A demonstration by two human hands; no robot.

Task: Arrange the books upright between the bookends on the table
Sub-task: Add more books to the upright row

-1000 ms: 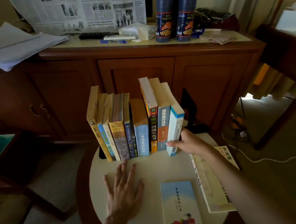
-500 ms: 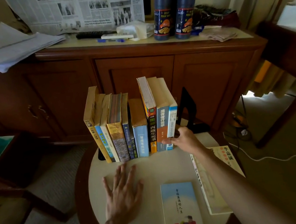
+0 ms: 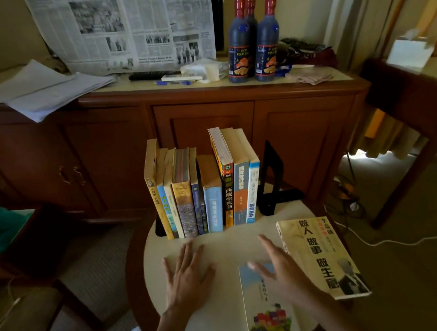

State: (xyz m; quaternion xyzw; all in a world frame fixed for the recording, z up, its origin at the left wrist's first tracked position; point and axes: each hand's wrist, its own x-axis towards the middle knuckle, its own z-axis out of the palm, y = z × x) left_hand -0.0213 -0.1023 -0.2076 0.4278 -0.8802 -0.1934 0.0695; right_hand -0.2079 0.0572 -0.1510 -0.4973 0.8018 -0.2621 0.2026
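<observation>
I look down on a small round table (image 3: 230,330) with a pale top and a dark wooden rim. At its far edge a row of books (image 3: 204,190) stands upright, spines toward me. Behind the bottom of the leftmost book only the black base of the left bookend (image 3: 160,229) shows. My left hand (image 3: 187,276) lies flat on the tabletop near the table's left edge, in front of the row, grip apart, fingers straight and spread, holding nothing. Right of it, toward the near edge, a thin blue book (image 3: 268,314) lies flat with its cover up. My right hand (image 3: 276,265) is over the far end of that book, blurred, grip apart with the fingers straight; I cannot tell whether it touches the cover. At the right end of the upright row stands the black right bookend (image 3: 271,178), set slightly apart from the last white-spined book. Along the table's right edge a thick cream book (image 3: 321,256) with large dark lettering lies flat, its near right corner overhanging the rim. Beyond the table stands a wooden cabinet (image 3: 205,122) carrying dark bottles (image 3: 252,41) and a newspaper (image 3: 128,23).
</observation>
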